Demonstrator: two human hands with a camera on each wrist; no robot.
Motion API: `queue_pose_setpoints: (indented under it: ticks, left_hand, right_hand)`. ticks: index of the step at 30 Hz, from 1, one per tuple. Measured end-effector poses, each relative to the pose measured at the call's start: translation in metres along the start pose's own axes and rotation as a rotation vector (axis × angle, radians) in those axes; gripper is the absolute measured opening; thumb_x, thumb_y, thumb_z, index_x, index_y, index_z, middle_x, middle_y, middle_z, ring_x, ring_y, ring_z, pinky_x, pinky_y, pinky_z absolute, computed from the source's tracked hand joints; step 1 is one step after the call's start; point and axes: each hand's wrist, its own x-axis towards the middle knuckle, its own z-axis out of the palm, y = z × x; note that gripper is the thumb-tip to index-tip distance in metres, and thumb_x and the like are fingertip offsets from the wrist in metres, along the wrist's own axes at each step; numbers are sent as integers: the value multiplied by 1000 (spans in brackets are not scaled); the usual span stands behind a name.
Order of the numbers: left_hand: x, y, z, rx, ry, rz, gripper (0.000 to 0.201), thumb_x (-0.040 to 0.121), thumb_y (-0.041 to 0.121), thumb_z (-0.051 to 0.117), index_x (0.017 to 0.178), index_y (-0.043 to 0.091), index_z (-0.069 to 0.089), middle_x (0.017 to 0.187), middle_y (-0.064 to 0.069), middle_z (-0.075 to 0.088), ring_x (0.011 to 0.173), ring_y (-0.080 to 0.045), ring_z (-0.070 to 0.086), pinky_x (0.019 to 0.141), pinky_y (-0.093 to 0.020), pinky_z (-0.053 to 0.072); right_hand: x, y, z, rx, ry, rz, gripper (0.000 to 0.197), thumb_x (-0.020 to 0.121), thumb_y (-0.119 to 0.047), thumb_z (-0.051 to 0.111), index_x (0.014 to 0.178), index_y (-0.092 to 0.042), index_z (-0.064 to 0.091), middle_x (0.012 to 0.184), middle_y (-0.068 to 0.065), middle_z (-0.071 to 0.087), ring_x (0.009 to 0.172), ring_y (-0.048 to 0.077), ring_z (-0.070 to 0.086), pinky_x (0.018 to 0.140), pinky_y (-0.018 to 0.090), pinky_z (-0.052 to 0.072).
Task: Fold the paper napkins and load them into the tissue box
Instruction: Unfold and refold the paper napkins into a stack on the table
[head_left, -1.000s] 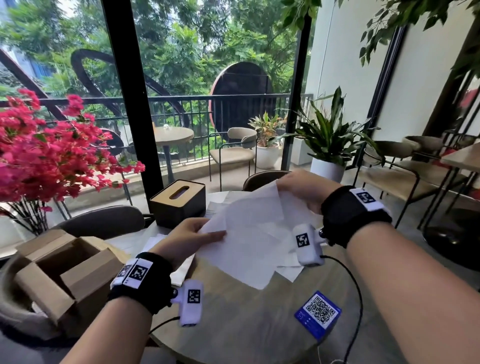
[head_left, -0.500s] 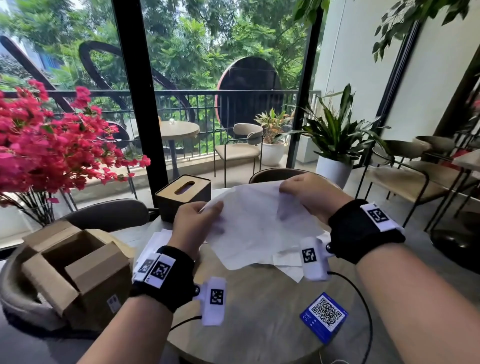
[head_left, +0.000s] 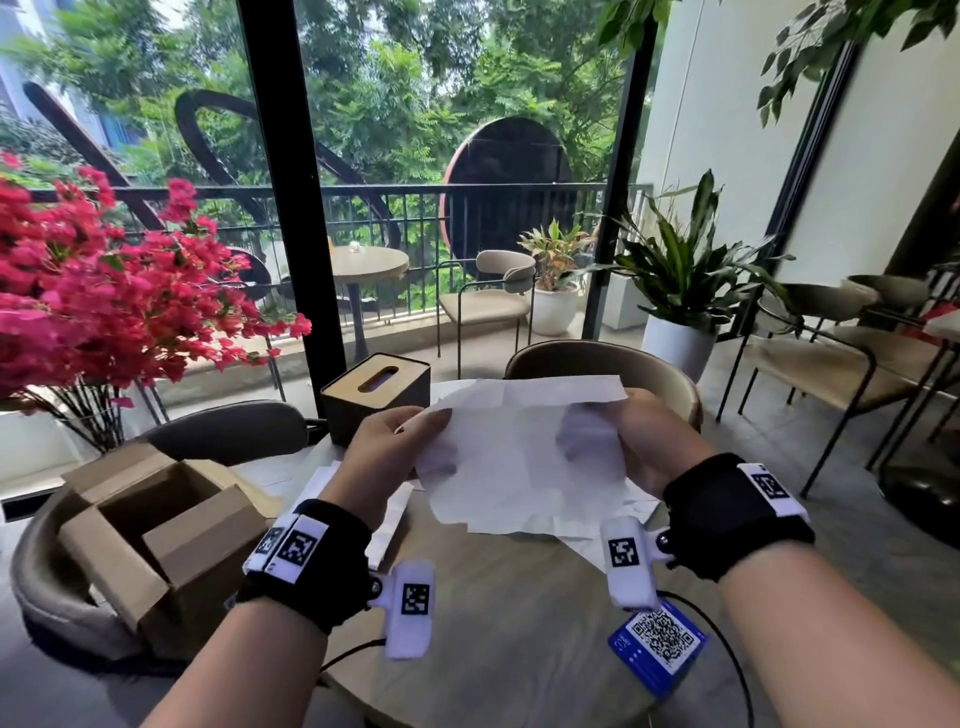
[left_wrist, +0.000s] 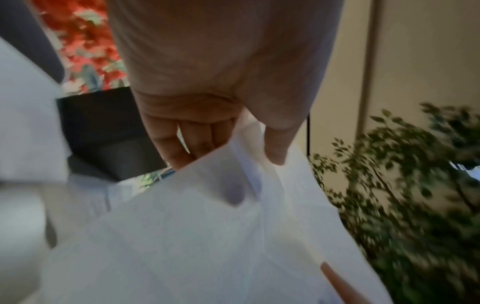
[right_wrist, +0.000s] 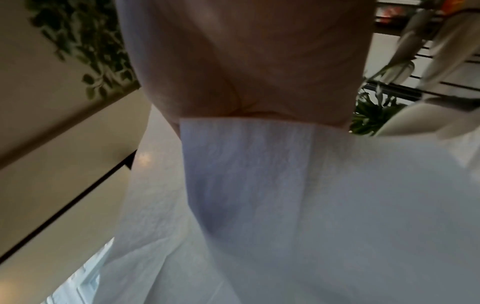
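1. Both hands are up over the round table (head_left: 519, 623), holding one white paper napkin (head_left: 524, 457) spread between them in the air.
2. The left hand (head_left: 387, 457) pinches the napkin's 9 o'clock edge: the wrist view shows the thumb on the near face and the fingers (left_wrist: 200, 139) curled behind the sheet.
3. The right hand (head_left: 652, 447) grips the 3 o'clock edge. From its wrist camera a folded strip of the napkin (right_wrist: 249, 164) runs under the palm (right_wrist: 246, 61); the fingertips are hidden behind the paper, yet the sheet is plainly caught there.
4. The napkin hangs crumpled, its top edge roughly level and its lower edge drooping toward the tabletop.
5. More loose napkins (head_left: 613, 525) lie flat on the table under the held sheet, with a folded pile (head_left: 387, 519) at about 8 o'clock from it, just beside the left wrist.
6. The tissue box (head_left: 375, 397), dark with a pale slotted lid, stands on the table at 11 o'clock from the held napkin, near it but apart.
7. An open cardboard box (head_left: 156, 535) sits on a chair at 9 o'clock of the table.
8. A blue QR card (head_left: 657, 647) lies at 5 o'clock, near the table's edge.
9. Pink flowers (head_left: 93, 296) fill the 10 o'clock side of the room.
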Motion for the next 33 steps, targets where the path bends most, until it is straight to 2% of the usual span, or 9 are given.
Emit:
queue_pose_setpoints:
  ticks: [4, 9, 11, 16, 19, 21, 26, 28, 33]
  left_hand:
    - [-9, -12, 5, -210, -109, -88, 37, 91, 29, 69, 122, 8, 67, 113, -12, 76, 99, -26, 74, 87, -38, 60]
    - [-7, -34, 12, -209, -186, -220, 42, 88, 22, 74, 126, 5, 67, 121, -15, 74, 110, -30, 73, 90, -38, 61]
    - [-4, -38, 10, -177, -152, -256, 37, 87, 23, 76, 119, 5, 72, 116, -15, 76, 103, -28, 75, 84, -36, 61]
    - [3, -34, 6, -82, -71, -274, 20, 96, 17, 70, 100, -2, 71, 72, -5, 71, 50, -10, 64, 44, -18, 48]
    - [7, -38, 0, -16, -62, -274, 31, 94, 25, 73, 102, -5, 71, 80, -9, 68, 56, -15, 61, 49, -23, 46]
    - [7, -41, -3, 10, -63, -262, 38, 92, 30, 75, 103, -7, 70, 86, -13, 66, 64, -20, 58, 55, -26, 43]
    - [3, -39, -2, 28, -58, -185, 27, 94, 30, 73, 97, 3, 71, 85, -14, 63, 71, -21, 54, 58, -29, 39]
    - [3, -39, 1, 71, -22, -140, 31, 94, 27, 73, 94, -3, 69, 83, -13, 60, 72, -22, 51, 58, -29, 38]
    - [5, -30, 0, 82, 30, -66, 30, 95, 22, 71, 99, -8, 70, 81, -11, 65, 76, -23, 57, 64, -32, 44]
  right_hand:
    - [-3, -10, -6, 168, -90, 119, 29, 101, -22, 54, 94, -7, 77, 87, 10, 76, 75, 23, 72, 78, 38, 55]
    - [-2, -10, -12, 220, -32, 316, 45, 97, -34, 57, 129, -6, 70, 120, 14, 72, 109, 32, 67, 103, 46, 51]
    - [1, -1, -17, 227, 1, 360, 47, 98, -34, 57, 136, -8, 65, 116, 14, 72, 105, 32, 67, 99, 45, 53]
    - [-2, 23, -30, 287, 46, 381, 40, 104, -30, 53, 134, -7, 65, 102, 15, 76, 76, 29, 75, 65, 38, 62]
    - [-3, 33, -30, 284, 64, 341, 35, 104, -24, 54, 135, -11, 62, 102, 15, 77, 72, 29, 76, 59, 41, 62]
    - [-5, 37, -29, 288, 61, 365, 34, 102, -25, 58, 132, -11, 65, 108, 16, 77, 76, 30, 77, 65, 46, 64]
    - [-10, 42, -26, 274, 25, 351, 35, 94, -18, 69, 128, -8, 68, 117, 20, 74, 89, 35, 75, 70, 46, 63]
    - [-11, 43, -23, 237, 15, 327, 34, 94, -14, 69, 127, -3, 68, 115, 22, 74, 87, 35, 73, 74, 47, 64]
    - [-17, 45, -22, 207, -31, 311, 29, 97, -13, 66, 123, 0, 70, 120, 21, 73, 111, 39, 68, 98, 51, 54]
